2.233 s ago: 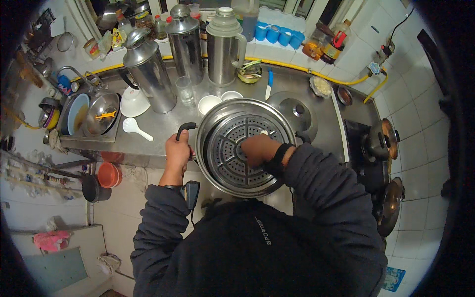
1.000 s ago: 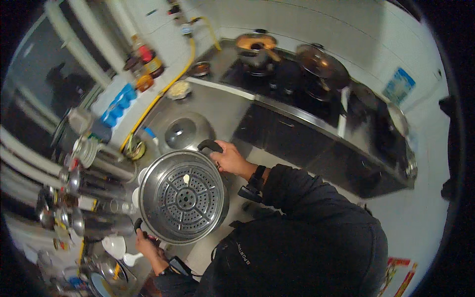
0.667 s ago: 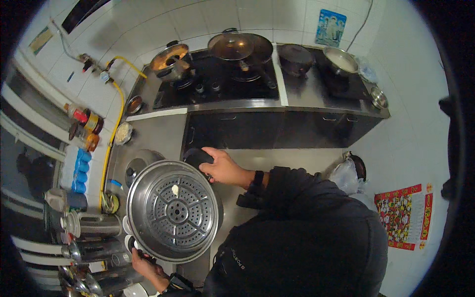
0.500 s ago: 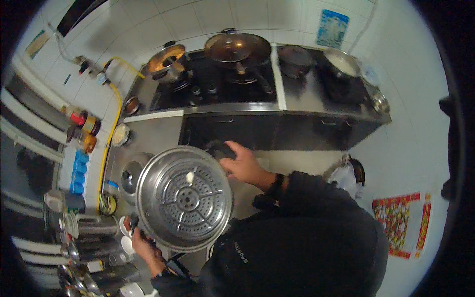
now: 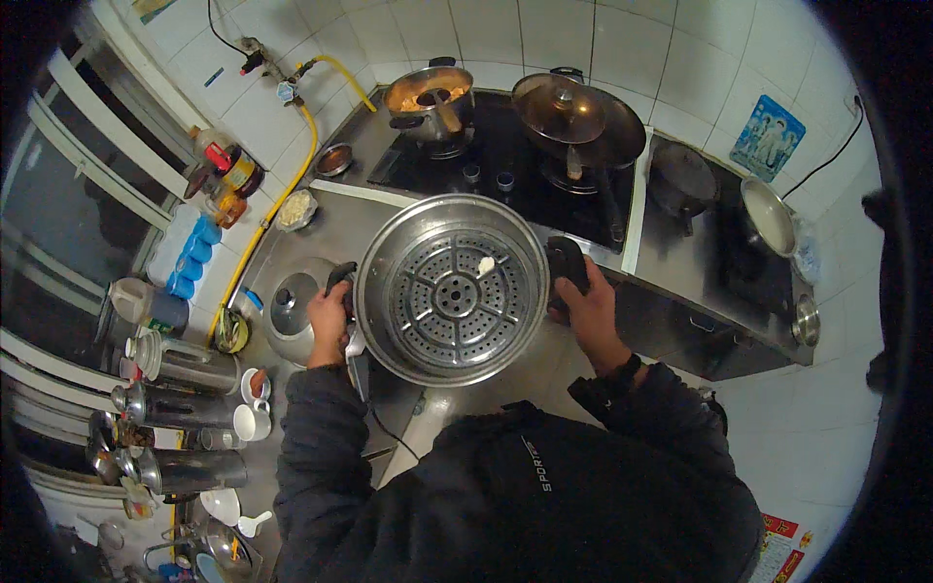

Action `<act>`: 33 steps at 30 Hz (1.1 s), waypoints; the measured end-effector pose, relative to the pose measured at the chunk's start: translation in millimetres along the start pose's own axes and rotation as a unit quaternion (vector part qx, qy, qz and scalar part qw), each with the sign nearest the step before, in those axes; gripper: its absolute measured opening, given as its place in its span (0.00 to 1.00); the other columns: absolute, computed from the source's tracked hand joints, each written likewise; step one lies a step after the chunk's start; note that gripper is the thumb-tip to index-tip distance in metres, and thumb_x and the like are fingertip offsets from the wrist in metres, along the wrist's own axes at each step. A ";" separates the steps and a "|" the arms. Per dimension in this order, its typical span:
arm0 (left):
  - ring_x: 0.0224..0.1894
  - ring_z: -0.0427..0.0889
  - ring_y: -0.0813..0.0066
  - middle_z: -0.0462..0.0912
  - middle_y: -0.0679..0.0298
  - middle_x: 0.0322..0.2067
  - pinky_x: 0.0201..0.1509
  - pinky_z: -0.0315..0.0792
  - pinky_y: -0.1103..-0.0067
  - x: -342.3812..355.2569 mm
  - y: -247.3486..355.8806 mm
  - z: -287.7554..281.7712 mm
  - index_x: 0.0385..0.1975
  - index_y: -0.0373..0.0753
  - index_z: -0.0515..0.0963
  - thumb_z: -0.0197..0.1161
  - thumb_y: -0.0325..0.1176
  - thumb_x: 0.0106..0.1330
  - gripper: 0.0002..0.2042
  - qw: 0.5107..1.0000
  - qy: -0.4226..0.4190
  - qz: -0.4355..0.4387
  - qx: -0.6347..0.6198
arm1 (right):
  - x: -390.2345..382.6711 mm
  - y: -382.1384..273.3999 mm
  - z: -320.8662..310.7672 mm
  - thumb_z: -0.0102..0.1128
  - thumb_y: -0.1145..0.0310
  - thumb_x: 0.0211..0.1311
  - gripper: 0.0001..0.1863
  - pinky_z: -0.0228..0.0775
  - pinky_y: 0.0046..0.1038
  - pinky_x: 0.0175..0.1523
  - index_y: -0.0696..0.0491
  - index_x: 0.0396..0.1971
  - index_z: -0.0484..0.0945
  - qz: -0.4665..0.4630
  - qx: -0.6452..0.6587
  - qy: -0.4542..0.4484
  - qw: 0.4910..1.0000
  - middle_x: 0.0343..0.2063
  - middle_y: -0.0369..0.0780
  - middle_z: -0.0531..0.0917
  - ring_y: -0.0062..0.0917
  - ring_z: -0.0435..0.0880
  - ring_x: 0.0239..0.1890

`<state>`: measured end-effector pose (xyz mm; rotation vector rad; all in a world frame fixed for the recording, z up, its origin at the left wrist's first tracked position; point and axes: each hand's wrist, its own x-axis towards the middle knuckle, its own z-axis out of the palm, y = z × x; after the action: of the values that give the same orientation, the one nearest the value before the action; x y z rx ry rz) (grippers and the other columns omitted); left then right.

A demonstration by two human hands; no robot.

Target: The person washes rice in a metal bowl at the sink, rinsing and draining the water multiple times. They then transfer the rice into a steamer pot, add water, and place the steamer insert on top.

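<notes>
Head view, single entry.

Steamer pot (image 5: 452, 290): large, round, stainless steel, with a perforated tray inside and a small pale scrap lying on the tray. Held level in the air in front of the person's chest, over the corner where the steel desk (image 5: 374, 209) meets the black stove top (image 5: 505, 165). Black handle on each side.

Left hand (image 5: 328, 321): forearm in a dark sleeve rises from the lower edge, elbow bent, wrist straight. Grip closed around the pot's left handle, knuckles toward the camera.

Right hand (image 5: 583, 301): forearm reaches up and outward from the right shoulder, dark band at the wrist. Grip wrapped over the pot's right handle, thumb on the inner side.

Surroundings: a domed steel lid (image 5: 292, 311) on the desk, just left of the left hand. An open pot with orange contents (image 5: 428, 97) and a lidded wok (image 5: 578, 117) on the burners beyond the steamer. A yellow hose (image 5: 282, 194) along the tiled wall. Steel flasks (image 5: 185, 413) at lower left.
</notes>
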<state>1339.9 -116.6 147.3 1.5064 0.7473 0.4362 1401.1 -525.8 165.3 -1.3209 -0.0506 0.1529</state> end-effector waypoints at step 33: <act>0.18 0.68 0.75 0.70 0.68 0.15 0.22 0.61 0.73 340.1 11.7 -43.8 0.23 0.35 0.76 0.59 0.40 0.62 0.13 0.995 -0.055 -0.016 0.080 | 235.7 116.4 180.9 0.62 0.60 0.62 0.33 0.76 0.28 0.39 0.60 0.62 0.63 -0.073 -0.146 0.029 0.986 0.42 0.43 0.80 0.23 0.80 0.39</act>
<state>1554.2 148.0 104.8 1.6509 0.7327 0.2718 1602.2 -291.1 85.8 -1.6081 -0.1244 -0.0200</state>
